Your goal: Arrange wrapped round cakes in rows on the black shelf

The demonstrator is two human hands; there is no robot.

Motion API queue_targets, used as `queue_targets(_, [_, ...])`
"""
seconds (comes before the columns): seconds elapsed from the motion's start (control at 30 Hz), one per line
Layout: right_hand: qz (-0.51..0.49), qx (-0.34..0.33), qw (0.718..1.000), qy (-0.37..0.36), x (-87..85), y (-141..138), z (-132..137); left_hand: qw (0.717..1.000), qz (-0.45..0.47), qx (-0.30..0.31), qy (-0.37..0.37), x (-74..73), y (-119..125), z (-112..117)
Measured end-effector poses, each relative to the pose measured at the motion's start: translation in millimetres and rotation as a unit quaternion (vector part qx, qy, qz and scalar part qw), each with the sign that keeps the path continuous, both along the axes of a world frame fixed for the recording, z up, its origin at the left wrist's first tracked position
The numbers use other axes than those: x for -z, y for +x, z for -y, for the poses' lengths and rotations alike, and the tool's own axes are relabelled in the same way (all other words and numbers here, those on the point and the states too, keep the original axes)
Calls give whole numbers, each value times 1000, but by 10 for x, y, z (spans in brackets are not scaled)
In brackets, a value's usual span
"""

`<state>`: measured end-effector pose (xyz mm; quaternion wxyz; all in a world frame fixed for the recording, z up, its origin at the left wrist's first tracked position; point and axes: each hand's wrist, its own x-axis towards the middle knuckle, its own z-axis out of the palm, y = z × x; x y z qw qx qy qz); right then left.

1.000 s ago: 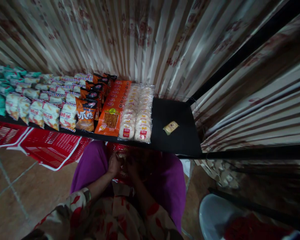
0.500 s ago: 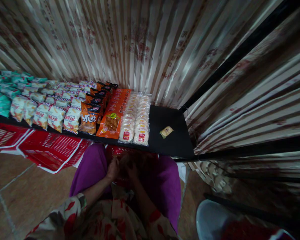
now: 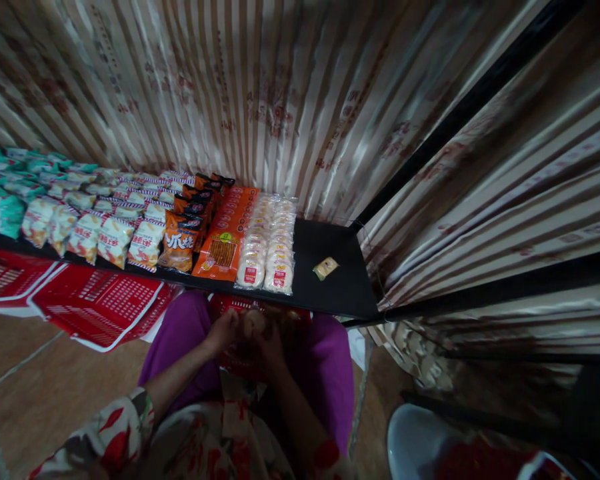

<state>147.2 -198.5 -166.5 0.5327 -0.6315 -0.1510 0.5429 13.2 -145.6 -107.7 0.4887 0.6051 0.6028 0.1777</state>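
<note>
Both of my hands are low between my knees, over a red basket (image 3: 240,363) in deep shadow. My right hand (image 3: 270,343) is closed on a pale, roundish packet (image 3: 253,323); its kind is too dark to read. Close to its left side, my left hand (image 3: 224,331) has its fingers curled together, and what they hold, if anything, is hidden. Just beyond, on a black shelf (image 3: 347,290), clear-wrapped round white crackers (image 3: 279,277) form two rows beside a flat orange snack packet (image 3: 221,257). A small yellowish packet (image 3: 326,268) lies alone to their right.
Orange-and-black snack bags (image 3: 181,243), white snack bags (image 3: 114,241) and green bags (image 3: 5,210) line the shelf leftwards. Red baskets (image 3: 97,303) sit beneath it. A striped curtain (image 3: 280,87) hangs behind, with a black frame bar (image 3: 460,120). A pale basin (image 3: 413,437) stands at lower right.
The view has shifted slightly, so the shelf's right end sits further left. My hands have come up a little, and the pale packet at my right hand now shows more clearly.
</note>
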Motion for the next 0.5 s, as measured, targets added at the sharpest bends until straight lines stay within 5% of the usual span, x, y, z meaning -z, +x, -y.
queue_targets(0.33, [8,-40,999,8,-391,182,73,996,74,45,-8,-195,3,-72])
queue_targets(0.5, [83,-72,993,31,-581,285,152,991,108,9,-79,-363,84,-22])
